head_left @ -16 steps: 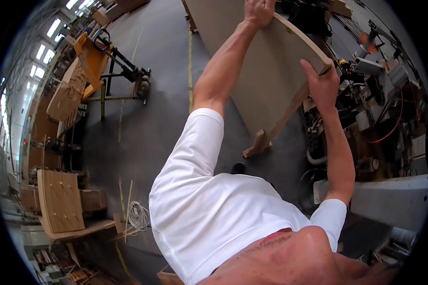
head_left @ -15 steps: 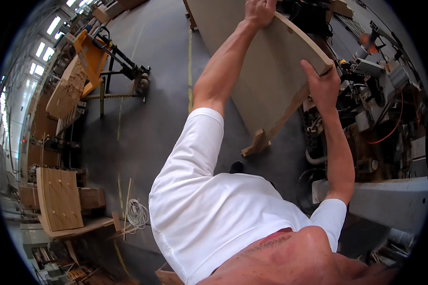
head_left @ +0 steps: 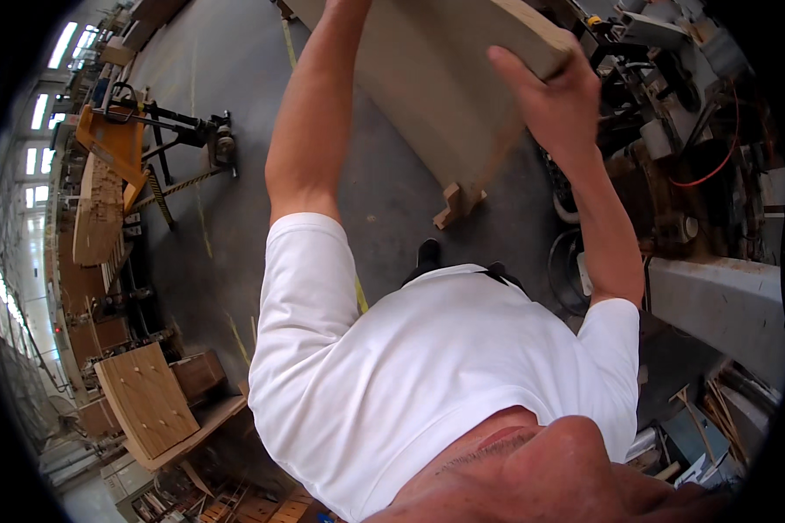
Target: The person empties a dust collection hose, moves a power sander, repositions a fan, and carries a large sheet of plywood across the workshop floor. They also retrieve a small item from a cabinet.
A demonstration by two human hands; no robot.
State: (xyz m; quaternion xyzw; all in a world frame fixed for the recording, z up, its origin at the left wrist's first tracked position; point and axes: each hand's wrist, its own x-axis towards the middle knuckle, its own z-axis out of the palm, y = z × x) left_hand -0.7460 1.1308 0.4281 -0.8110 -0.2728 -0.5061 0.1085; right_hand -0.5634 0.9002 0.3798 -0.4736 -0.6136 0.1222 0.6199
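Note:
A large pale wooden panel (head_left: 432,83) stands tilted in front of me, its thick edge toward the upper right. My right hand (head_left: 560,103) is closed on the panel's near corner, thumb on the broad face and fingers round behind the edge. My left forearm reaches up along the panel's left side, and the hand itself is cut off by the top of the picture. At the panel's lower end, close to the floor, is a small notched wooden piece (head_left: 456,206); whether it is fixed to the panel I cannot tell.
A yellow pallet truck (head_left: 113,144) stands at the left by stacked timber (head_left: 98,213). Lower left, a wooden board with pegs (head_left: 148,399) leans on a bench. Machinery with an orange hose (head_left: 736,131) crowds the right, above a grey metal beam (head_left: 715,292).
The panel and both arms have shifted up and left in the picture, as the whole view has turned. My left hand has passed out of the top edge. The right hand keeps its grip.

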